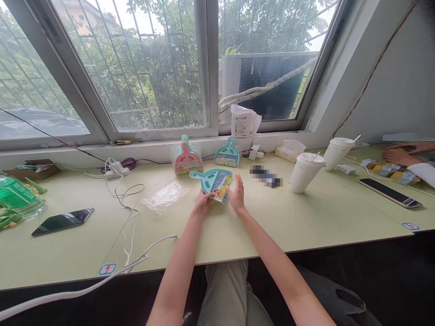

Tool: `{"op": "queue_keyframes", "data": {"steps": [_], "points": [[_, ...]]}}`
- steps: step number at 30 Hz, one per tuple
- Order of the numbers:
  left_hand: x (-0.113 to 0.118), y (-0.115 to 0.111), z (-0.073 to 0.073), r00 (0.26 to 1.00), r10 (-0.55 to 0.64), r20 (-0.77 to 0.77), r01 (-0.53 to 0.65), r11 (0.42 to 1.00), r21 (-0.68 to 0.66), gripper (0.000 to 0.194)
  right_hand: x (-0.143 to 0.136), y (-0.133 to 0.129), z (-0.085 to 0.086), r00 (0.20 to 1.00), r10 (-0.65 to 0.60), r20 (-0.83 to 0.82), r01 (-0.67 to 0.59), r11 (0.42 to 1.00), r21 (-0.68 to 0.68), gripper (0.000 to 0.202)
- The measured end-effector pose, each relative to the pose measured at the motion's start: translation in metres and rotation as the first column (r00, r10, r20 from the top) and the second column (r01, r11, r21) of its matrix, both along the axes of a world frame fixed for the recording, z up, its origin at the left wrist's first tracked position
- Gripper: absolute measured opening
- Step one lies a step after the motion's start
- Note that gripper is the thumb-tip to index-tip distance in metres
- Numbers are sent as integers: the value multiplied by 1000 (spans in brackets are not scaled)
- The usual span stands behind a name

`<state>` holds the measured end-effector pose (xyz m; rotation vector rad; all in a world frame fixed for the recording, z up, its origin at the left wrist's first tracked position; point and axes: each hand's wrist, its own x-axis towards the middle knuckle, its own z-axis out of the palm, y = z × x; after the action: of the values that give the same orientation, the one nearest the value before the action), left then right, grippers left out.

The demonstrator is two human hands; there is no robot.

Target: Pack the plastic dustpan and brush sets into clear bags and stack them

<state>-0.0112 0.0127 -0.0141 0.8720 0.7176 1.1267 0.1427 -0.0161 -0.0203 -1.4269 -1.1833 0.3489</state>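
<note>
A small teal dustpan (206, 179) with a brush and a printed yellow label card (223, 189) is tilted above the table, its handle pointing left. My left hand (203, 201) grips its lower left edge, thumb over the front. At its right side, my right hand (238, 195) has its fingers stretched upward, with the thumb by the card; whether it touches the card I cannot tell. Behind stand a stack of pink and teal dustpans (188, 158) and another teal dustpan set (227, 152). Left of my hands lies a crumpled clear plastic bag (165, 195).
White cables (127, 213) and a power strip (116, 170) lie to the left, beside a phone (63, 222) and a green-labelled bottle (20, 197). On the right stand two white cups (306, 172), another phone (390, 193) and a co-worker's hands (403, 156) over wrapped items.
</note>
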Motion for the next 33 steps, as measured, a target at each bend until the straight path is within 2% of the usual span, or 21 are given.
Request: {"op": "queue_keyframes", "data": {"steps": [1, 3, 5, 7, 11, 15, 19, 22, 25, 27, 28, 30, 31, 32, 33], "points": [[2, 0, 0, 1000, -4, 1, 4, 1000, 5, 59, 5, 3, -2, 992, 2, -125, -8, 999, -53, 72], [5, -1, -1, 1000, -19, -2, 19, 1000, 19, 57, 13, 6, -6, 913, 73, -400, -146, 977, -156, 70], [6, -3, -1, 1000, -27, -12, 28, 999, 32, 56, 17, 8, -8, 780, 171, -601, -326, 932, -158, 53], [7, -4, -1, 999, -46, -20, 47, 998, 45, 57, 19, 8, -8, 698, 212, -684, -384, 917, -107, 34], [7, -5, -3, 994, -108, -17, 109, 990, 86, 58, 18, 6, -4, 662, 175, -728, -332, 940, -75, 25], [5, -4, -4, 991, -135, -21, 137, 985, 109, 58, 19, 4, -2, 617, 178, -767, -365, 928, -78, 19], [4, -6, -3, 989, -143, -40, 147, 983, 108, 55, 20, 3, -1, 623, 218, -751, -411, 908, -77, 17], [8, -8, -3, 996, -66, -65, 72, 993, 96, 56, 21, 1, -2, 640, 237, -731, -420, 904, -75, 20], [13, -10, -2, 984, 118, -137, -106, 990, 91, 56, 21, 0, -4, 666, 233, -708, -390, 918, -66, 26], [11, -11, 0, 921, 307, -241, -279, 949, 143, 55, 22, -1, -6, 684, 211, -698, -354, 933, -65, 26], [8, -10, 1, 854, 425, -301, -379, 903, 201, 52, 23, -1, -7, 689, 197, -698, -336, 940, -67, 26], [-5, -8, 4, 650, 647, -398, -540, 762, 357, 46, 25, -1, -8, 689, 165, -706, -303, 950, -74, 24], [-14, -7, 5, 537, 725, -431, -583, 688, 432, 44, 26, -1, -8, 686, 150, -712, -291, 954, -79, 23], [-22, -5, 6, 440, 770, -463, -599, 636, 488, 46, 26, -1, -8, 684, 138, -716, -281, 956, -84, 22], [-30, -3, 7, 368, 785, -498, -599, 610, 519, 48, 27, -1, -8, 684, 129, -718, -272, 958, -87, 22]]}}
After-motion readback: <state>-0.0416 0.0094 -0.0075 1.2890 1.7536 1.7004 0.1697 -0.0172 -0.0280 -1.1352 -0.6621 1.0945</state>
